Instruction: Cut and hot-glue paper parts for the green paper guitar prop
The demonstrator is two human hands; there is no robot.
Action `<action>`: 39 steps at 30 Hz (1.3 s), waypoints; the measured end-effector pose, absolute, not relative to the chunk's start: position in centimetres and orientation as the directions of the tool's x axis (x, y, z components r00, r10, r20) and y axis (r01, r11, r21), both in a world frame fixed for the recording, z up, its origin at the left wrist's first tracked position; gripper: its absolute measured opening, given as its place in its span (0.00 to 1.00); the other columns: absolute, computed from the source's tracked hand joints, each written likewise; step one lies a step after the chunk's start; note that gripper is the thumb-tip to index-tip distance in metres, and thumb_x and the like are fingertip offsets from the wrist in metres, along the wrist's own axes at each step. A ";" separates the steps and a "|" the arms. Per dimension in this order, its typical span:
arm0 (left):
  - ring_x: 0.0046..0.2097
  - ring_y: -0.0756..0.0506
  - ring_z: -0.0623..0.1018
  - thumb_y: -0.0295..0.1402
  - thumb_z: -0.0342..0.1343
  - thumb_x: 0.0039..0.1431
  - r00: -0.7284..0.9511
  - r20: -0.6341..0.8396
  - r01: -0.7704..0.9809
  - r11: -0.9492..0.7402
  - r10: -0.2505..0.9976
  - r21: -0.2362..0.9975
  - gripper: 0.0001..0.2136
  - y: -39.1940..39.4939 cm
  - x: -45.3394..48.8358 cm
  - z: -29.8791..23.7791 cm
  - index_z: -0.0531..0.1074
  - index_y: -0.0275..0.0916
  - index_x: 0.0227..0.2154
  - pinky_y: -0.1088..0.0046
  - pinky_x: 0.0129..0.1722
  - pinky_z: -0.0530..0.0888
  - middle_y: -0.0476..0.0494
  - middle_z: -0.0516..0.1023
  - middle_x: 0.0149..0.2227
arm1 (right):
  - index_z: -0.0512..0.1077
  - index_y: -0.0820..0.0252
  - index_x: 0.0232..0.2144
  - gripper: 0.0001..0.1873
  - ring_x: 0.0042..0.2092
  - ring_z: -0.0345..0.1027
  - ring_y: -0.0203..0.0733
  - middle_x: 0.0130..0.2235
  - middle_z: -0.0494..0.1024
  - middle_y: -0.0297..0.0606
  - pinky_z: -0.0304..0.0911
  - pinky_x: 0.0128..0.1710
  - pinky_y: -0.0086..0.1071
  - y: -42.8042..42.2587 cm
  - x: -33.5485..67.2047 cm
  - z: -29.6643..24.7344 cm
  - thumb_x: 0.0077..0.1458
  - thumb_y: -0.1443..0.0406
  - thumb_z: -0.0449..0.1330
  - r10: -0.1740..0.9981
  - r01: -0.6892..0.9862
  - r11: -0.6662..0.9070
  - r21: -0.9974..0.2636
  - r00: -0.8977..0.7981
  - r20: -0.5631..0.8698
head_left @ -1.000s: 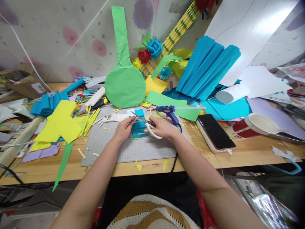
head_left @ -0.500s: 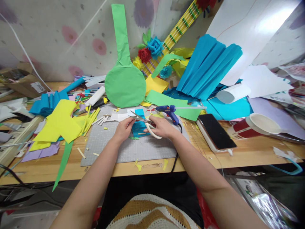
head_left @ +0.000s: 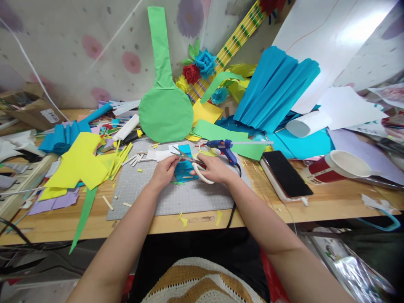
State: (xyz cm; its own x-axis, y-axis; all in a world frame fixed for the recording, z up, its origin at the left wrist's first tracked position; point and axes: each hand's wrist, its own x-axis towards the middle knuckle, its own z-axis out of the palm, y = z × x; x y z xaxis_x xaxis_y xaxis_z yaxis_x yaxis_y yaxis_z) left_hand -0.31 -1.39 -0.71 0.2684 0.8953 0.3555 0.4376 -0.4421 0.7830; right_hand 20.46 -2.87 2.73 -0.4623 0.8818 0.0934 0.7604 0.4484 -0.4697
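Note:
My right hand (head_left: 213,167) is closed round the white handles of a pair of scissors (head_left: 202,173). The blades are parted and point up and left, over my left fingertips. With thumb and fingers pinched together, my left hand (head_left: 164,170) is at the blades; whatever it holds is too small to make out. Under the scissors lies a piece of blue paper (head_left: 185,171) on the grey cutting mat (head_left: 139,202). White paper pieces (head_left: 158,154) lie just beyond my left hand. A blue glue gun (head_left: 222,146) rests past my right hand.
A green paper-covered guitar-like shape (head_left: 166,113) leans at the back. Yellow paper (head_left: 75,162) and strips lie left. Pleated blue paper (head_left: 274,90) stands at right, behind a phone (head_left: 287,173) and a paper cup (head_left: 337,166). A black cord (head_left: 232,214) hangs over the table's front edge.

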 end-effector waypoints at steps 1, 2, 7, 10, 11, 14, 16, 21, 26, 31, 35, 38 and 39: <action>0.41 0.46 0.75 0.35 0.46 0.58 0.269 0.358 0.436 -0.445 0.894 0.782 0.12 -1.4 -0.3 -0.8 0.73 0.39 0.38 0.70 0.44 0.69 0.45 0.78 0.39 | 0.62 0.60 0.30 0.22 0.28 0.56 0.34 0.30 0.69 0.35 0.45 0.26 0.27 -2.9 20.4 2.7 0.48 0.46 0.52 0.882 0.762 0.447 -0.469 -0.461 0.093; 0.41 0.46 0.75 0.35 0.46 0.58 0.267 0.362 0.435 -0.447 0.893 0.781 0.12 -1.4 -0.3 -0.8 0.73 0.39 0.38 0.70 0.44 0.69 0.45 0.78 0.39 | 0.62 0.60 0.30 0.22 0.27 0.56 0.34 0.29 0.69 0.35 0.45 0.26 0.27 -2.9 20.4 2.7 0.49 0.46 0.52 0.883 0.764 0.447 -0.466 -0.460 0.093; 0.42 0.46 0.75 0.36 0.46 0.58 0.268 0.357 0.418 -0.442 0.895 0.794 0.13 -1.4 -0.3 -0.7 0.73 0.38 0.38 0.69 0.45 0.68 0.44 0.77 0.40 | 0.63 0.59 0.28 0.21 0.26 0.54 0.33 0.26 0.67 0.33 0.43 0.25 0.27 -2.9 20.5 2.7 0.49 0.47 0.52 0.886 0.776 0.452 -0.440 -0.447 0.121; 0.41 0.47 0.74 0.37 0.45 0.58 0.300 0.345 0.372 -0.442 0.890 0.816 0.13 -1.5 -0.3 -0.5 0.72 0.37 0.37 0.70 0.44 0.68 0.44 0.77 0.38 | 0.63 0.60 0.24 0.21 0.25 0.53 0.33 0.24 0.67 0.32 0.42 0.25 0.27 -2.7 20.6 2.7 0.49 0.47 0.52 0.893 0.771 0.443 -0.458 -0.426 0.148; 0.40 0.47 0.74 0.37 0.45 0.58 0.304 0.341 0.352 -0.438 0.889 0.827 0.13 -1.5 -0.3 -0.5 0.72 0.37 0.37 0.70 0.43 0.68 0.44 0.76 0.36 | 0.63 0.60 0.24 0.21 0.25 0.54 0.33 0.24 0.66 0.32 0.43 0.25 0.27 -2.7 20.7 2.7 0.50 0.48 0.52 0.897 0.768 0.435 -0.470 -0.415 0.152; 0.35 0.48 0.72 0.38 0.46 0.58 0.281 0.344 0.286 -0.420 0.896 0.861 0.13 -1.4 -0.3 -0.7 0.71 0.37 0.37 0.71 0.40 0.69 0.45 0.74 0.31 | 0.63 0.59 0.25 0.19 0.26 0.55 0.33 0.24 0.67 0.32 0.44 0.25 0.26 -2.4 20.9 2.6 0.50 0.49 0.52 0.918 0.771 0.391 -0.503 -0.368 0.149; 0.34 0.49 0.72 0.39 0.47 0.56 0.259 0.330 0.227 -0.390 0.908 0.893 0.13 -1.3 -0.2 -0.8 0.71 0.37 0.36 0.72 0.37 0.69 0.46 0.72 0.30 | 0.63 0.59 0.25 0.18 0.27 0.56 0.33 0.25 0.67 0.32 0.44 0.26 0.26 -2.2 21.0 2.5 0.51 0.50 0.52 0.931 0.780 0.361 -0.511 -0.336 0.146; 0.28 0.51 0.70 0.43 0.52 0.52 0.240 0.210 0.042 -0.227 0.948 0.973 0.14 -1.5 0.3 -0.2 0.71 0.36 0.32 0.73 0.33 0.70 0.50 0.67 0.23 | 0.62 0.59 0.27 0.16 0.27 0.56 0.34 0.26 0.67 0.33 0.45 0.26 0.27 -2.2 21.0 2.6 0.51 0.52 0.52 0.934 0.789 0.351 -0.505 -0.333 0.128; 0.25 0.53 0.66 0.44 0.54 0.50 0.260 0.137 -0.118 -0.109 0.956 0.987 0.14 -1.6 0.5 0.1 0.70 0.37 0.28 0.73 0.34 0.70 0.52 0.63 0.20 | 0.60 0.59 0.31 0.19 0.30 0.58 0.35 0.31 0.68 0.35 0.47 0.28 0.27 -2.7 20.5 2.7 0.49 0.50 0.53 0.895 0.752 0.430 -0.500 -0.430 0.121; 0.26 0.53 0.66 0.45 0.57 0.47 0.271 0.093 -0.178 -0.045 0.958 0.983 0.15 -1.5 0.5 -0.4 0.69 0.37 0.26 0.72 0.35 0.70 0.52 0.65 0.22 | 0.60 0.59 0.31 0.21 0.30 0.57 0.36 0.32 0.68 0.36 0.47 0.28 0.27 -2.9 20.0 2.4 0.48 0.48 0.53 0.866 0.740 0.486 -0.466 -0.481 0.139; 0.27 0.52 0.66 0.45 0.56 0.47 0.292 0.082 -0.181 -0.029 0.953 0.983 0.15 -1.5 0.5 -0.5 0.69 0.36 0.25 0.72 0.36 0.70 0.51 0.65 0.22 | 0.61 0.59 0.30 0.21 0.29 0.57 0.35 0.31 0.69 0.35 0.46 0.27 0.27 -2.9 20.0 2.4 0.48 0.47 0.53 0.861 0.738 0.500 -0.454 -0.481 0.167; 0.27 0.52 0.66 0.45 0.56 0.48 0.296 0.077 -0.179 -0.024 0.952 0.984 0.14 -1.5 0.4 -0.5 0.68 0.36 0.24 0.71 0.36 0.69 0.51 0.66 0.22 | 0.61 0.59 0.29 0.21 0.28 0.56 0.34 0.29 0.68 0.34 0.44 0.27 0.27 -2.9 20.2 2.5 0.48 0.47 0.53 0.862 0.738 0.501 -0.452 -0.474 0.181; 0.27 0.52 0.66 0.45 0.56 0.47 0.295 0.072 -0.183 -0.018 0.953 0.983 0.15 -1.5 0.4 -0.5 0.68 0.36 0.24 0.71 0.36 0.70 0.51 0.66 0.22 | 0.61 0.59 0.28 0.21 0.27 0.55 0.34 0.28 0.68 0.33 0.44 0.26 0.27 -2.9 20.3 2.5 0.48 0.47 0.53 0.865 0.744 0.497 -0.447 -0.468 0.183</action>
State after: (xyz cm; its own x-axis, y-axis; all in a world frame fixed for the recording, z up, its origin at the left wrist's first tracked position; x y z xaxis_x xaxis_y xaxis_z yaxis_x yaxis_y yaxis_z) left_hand 0.41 -1.51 -0.47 0.2953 0.9527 0.0725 -0.1829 -0.0181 0.9830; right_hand 20.28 -2.89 2.49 -0.4678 0.8647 0.1829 0.7437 0.4969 -0.4471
